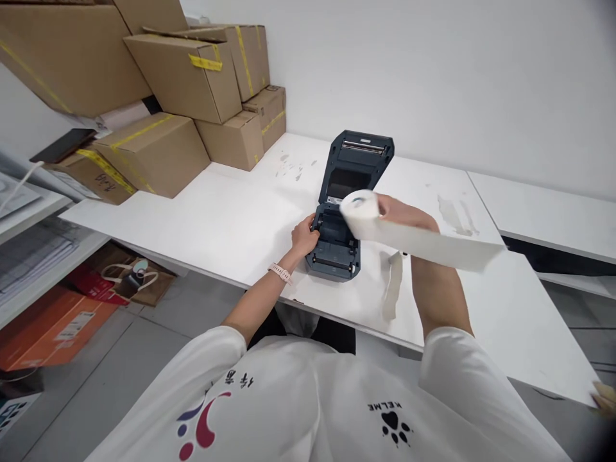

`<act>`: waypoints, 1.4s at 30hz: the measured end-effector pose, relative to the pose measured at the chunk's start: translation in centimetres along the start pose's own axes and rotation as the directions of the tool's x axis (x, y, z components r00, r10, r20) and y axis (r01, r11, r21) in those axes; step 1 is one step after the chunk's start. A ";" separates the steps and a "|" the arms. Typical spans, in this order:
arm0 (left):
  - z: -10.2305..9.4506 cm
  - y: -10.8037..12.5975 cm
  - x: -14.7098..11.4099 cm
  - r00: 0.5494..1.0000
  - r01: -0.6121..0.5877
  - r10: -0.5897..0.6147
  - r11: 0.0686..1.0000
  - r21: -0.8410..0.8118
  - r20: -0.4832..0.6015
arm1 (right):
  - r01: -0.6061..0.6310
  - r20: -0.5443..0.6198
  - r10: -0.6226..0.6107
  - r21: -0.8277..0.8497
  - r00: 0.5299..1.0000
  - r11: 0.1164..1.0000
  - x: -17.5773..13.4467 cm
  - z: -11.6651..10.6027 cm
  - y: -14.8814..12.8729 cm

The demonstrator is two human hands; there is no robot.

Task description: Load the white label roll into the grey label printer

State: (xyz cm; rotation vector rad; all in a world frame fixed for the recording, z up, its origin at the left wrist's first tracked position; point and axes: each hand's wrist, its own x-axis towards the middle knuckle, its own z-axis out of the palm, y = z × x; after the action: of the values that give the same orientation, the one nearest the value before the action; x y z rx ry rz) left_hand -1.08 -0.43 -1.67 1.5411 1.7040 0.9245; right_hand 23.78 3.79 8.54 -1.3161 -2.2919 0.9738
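A dark label printer (332,253) stands on the white table with its lid (360,163) raised and its inner bay exposed. My left hand (305,236) grips the printer's left side, thumb over the edge. In my right hand (402,212) is a roll of white label paper (359,215), held above the printer's right side. A long strip of paper trails from the roll to the right, slightly blurred by motion. Part of my right hand is hidden behind the roll and strip. A loose curled paper strip (393,287) lies right of the printer.
Taped cardboard boxes (178,77) are stacked at the table's back left, against the wall. The white table (231,218) has its front edge near my body. A shelf (77,256) with papers and an orange box (62,327) are at the left. Another white table (553,205) adjoins at right.
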 end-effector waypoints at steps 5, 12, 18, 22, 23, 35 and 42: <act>0.0 -0.3 0.0 1.000 -0.020 0.020 1.000 -0.022 -0.002 | 0.057 0.260 0.101 -0.537 0.960 0.842 4.5 3.4 -5.0; 0.1 -0.4 -0.1 1.000 -0.017 0.017 0.999 -0.035 0.004 | -0.004 0.238 0.182 -0.598 0.954 0.802 4.0 5.1 -4.5; 0.2 -0.4 -0.2 1.000 -0.009 0.009 1.000 -0.026 -0.002 | -0.069 0.180 0.262 -0.690 0.948 0.721 5.0 6.5 -4.6; 0.1 -0.4 -0.2 1.000 -0.009 0.009 1.000 -0.012 -0.008 | -0.088 0.138 0.250 -0.691 0.958 0.717 5.7 7.8 -4.1; 0.1 -0.4 -0.2 1.000 -0.007 0.007 1.000 -0.013 -0.008 | -0.093 0.110 0.230 -0.688 0.967 0.720 5.2 8.1 -4.0; 0.3 -0.6 -0.4 1.000 -0.005 0.003 0.994 -0.110 -0.017 | 0.013 -0.213 -0.156 -0.551 0.964 0.834 -7.9 18.4 -4.4; 0.3 -0.6 -0.6 1.000 0.004 -0.006 0.983 -0.182 -0.007 | -0.032 -0.235 -0.123 -0.565 0.964 0.825 -7.3 19.2 -5.1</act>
State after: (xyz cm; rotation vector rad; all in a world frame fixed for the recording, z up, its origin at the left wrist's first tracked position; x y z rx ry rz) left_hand -1.13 -1.09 -2.32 1.4138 1.5811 1.0538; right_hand 13.35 -11.87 -1.20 -1.4802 -2.4689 0.0618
